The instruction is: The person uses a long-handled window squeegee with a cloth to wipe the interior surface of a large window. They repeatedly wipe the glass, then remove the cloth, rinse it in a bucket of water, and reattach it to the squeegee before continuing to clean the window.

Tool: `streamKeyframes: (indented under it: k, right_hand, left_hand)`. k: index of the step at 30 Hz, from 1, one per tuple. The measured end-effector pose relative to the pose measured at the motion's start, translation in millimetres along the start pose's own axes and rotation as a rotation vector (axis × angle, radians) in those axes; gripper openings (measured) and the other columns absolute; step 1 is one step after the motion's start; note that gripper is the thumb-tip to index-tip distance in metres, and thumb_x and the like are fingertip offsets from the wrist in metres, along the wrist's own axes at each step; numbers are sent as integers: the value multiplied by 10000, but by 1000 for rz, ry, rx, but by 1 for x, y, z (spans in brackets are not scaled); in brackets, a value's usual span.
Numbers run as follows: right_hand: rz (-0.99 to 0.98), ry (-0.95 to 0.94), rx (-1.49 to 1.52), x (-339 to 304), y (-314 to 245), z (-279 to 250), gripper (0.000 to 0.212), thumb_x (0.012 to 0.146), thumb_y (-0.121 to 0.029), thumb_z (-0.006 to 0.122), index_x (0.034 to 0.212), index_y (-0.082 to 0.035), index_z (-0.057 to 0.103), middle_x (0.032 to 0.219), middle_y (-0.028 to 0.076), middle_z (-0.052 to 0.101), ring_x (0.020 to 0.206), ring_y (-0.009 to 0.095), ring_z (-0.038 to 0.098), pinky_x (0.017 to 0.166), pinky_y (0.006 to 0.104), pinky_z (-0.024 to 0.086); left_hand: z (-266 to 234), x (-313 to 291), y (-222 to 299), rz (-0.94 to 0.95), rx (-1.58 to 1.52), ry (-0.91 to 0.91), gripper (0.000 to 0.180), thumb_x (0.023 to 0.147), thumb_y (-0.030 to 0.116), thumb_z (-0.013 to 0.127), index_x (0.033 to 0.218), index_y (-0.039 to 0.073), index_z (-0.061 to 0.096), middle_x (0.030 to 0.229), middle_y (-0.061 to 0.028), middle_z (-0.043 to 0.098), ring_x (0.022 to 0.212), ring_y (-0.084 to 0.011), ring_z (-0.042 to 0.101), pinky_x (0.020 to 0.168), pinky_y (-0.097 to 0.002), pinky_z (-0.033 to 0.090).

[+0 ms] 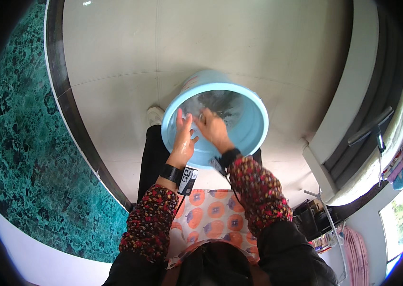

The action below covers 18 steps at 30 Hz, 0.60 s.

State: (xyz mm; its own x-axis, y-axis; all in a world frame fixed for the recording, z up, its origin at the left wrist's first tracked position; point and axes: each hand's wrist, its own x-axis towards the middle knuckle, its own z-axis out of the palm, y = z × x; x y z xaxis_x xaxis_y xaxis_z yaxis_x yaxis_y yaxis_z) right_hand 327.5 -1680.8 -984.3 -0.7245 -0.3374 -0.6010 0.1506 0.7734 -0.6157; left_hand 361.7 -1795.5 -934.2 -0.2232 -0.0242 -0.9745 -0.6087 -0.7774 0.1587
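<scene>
A light blue bucket (pixel 263 125) stands on the floor in front of me, with rippling water (pixel 221 101) in it. Over its near left part is my left hand (pixel 183 141), wet and shiny, its fingers spread and no object visible in them. My right hand (pixel 215 130) is close beside it above the water, fingers curled in and somewhat blurred. Whatever its fingertips may hold is too small and smeared to make out. Both wrists wear black bands; a small device (pixel 188 181) hangs at the left one.
Pale tiles (pixel 111 43) surround the bucket, and a green marbled surface (pixel 30 143) with a dark border lies to the left. On the right are a grey sofa-like piece (pixel 349 143), a metal stand (pixel 328 214) and a pink curtain (pixel 354 255). My apron (pixel 211 214) is below the bucket.
</scene>
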Motion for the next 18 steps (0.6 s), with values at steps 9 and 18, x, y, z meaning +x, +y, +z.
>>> streamKeyframes:
  k: [9, 18]
  right_hand:
    - [-232, -7, -3, -56, -66, -50, 294, 843, -361, 569, 802, -74, 614, 634, 166, 614, 555, 355, 614, 519, 435, 503]
    - [140, -78, -307, 31, 14, -28, 424, 915, -494, 418, 929, -131, 638, 733, 173, 643, 708, 366, 645, 657, 458, 528]
  left_hand:
    - [2, 6, -5, 1, -226, -148, 519, 954, 235, 517, 1423, 136, 320, 1168, -116, 542, 963, -197, 586, 800, -316, 521]
    - [16, 10, -14, 98, -203, -67, 436, 982, 202, 463, 1367, 15, 381, 1283, -117, 506, 1146, -212, 531, 975, -343, 424]
